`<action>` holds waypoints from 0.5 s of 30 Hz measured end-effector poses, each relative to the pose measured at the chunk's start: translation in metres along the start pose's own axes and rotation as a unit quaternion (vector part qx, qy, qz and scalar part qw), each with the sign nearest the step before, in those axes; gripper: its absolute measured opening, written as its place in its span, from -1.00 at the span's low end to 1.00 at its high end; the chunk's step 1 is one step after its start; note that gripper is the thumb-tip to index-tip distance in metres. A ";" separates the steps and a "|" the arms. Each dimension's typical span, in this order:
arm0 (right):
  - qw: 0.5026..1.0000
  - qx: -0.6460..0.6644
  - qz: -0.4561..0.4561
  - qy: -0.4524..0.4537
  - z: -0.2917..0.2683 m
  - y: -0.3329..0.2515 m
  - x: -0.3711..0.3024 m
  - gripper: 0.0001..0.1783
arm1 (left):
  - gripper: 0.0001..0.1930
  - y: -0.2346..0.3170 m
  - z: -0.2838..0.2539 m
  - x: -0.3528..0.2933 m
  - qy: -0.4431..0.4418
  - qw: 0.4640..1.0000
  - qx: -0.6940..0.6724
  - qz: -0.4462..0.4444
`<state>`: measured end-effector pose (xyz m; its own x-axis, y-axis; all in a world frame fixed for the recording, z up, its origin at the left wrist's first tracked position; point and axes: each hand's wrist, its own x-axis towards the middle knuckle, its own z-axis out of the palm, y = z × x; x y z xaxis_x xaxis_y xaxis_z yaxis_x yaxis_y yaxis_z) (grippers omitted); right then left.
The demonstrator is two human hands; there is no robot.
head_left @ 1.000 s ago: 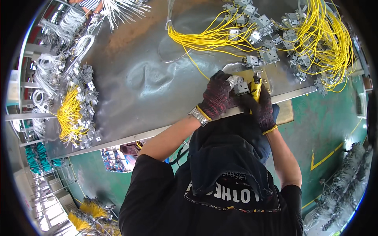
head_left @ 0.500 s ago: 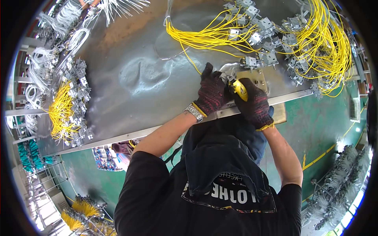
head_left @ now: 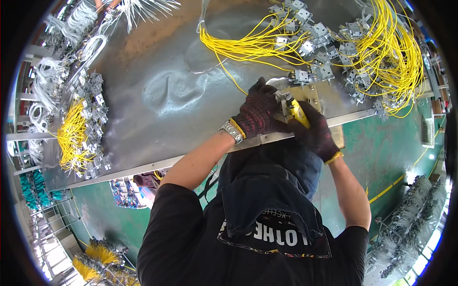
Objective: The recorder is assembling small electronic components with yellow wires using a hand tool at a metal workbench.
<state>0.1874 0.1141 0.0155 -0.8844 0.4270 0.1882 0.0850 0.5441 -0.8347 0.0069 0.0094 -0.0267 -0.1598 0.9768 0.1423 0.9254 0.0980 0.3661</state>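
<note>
My left hand (head_left: 256, 112), in a dark red-and-black knit glove, is closed at the near edge of the metal worktable (head_left: 129, 124). A single yellow wire (head_left: 234, 81) runs from the bundle into its fingers, which hide the wire's end. My right hand (head_left: 315, 131), gloved alike, is wrapped round a yellow-handled tool (head_left: 300, 114). The tool's exact kind is not clear. Its metallic end points at my left fingers, over a brass-coloured plate (head_left: 311, 95) with bolts at the table edge.
A bundle of yellow wires (head_left: 253, 43) with grey metal boxes (head_left: 324, 71) lies beyond my hands. More yellow wires (head_left: 396, 52) pile up at the right. Wired parts (head_left: 76, 133) hang at the far left. Another person's hand (head_left: 112, 5) shows at top left.
My right hand has shifted slightly right and down, turning the yellow tool more upright and showing more of its metallic end. My left hand stays nearly in place.
</note>
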 end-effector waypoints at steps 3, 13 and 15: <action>0.937 0.231 0.254 -0.061 -0.038 -0.013 -0.005 -0.44 | -0.10 -0.002 0.000 0.000 0.025 0.997 -0.076 -0.017; 0.984 -0.172 0.013 -0.044 -0.052 -0.041 -0.005 -0.59 | -0.55 -0.028 0.086 0.012 0.198 0.895 -0.399 -0.013; 0.980 -0.195 0.020 -0.038 -0.049 -0.050 -0.003 -0.59 | -0.77 -0.031 0.096 0.015 0.188 0.846 -0.495 -0.059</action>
<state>0.2081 0.1211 0.0824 -0.9069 0.4072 0.1081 0.2767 0.7693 -0.5759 0.0090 0.0388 -0.1238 -0.5011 0.8235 0.2658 0.1844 -0.1984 0.9626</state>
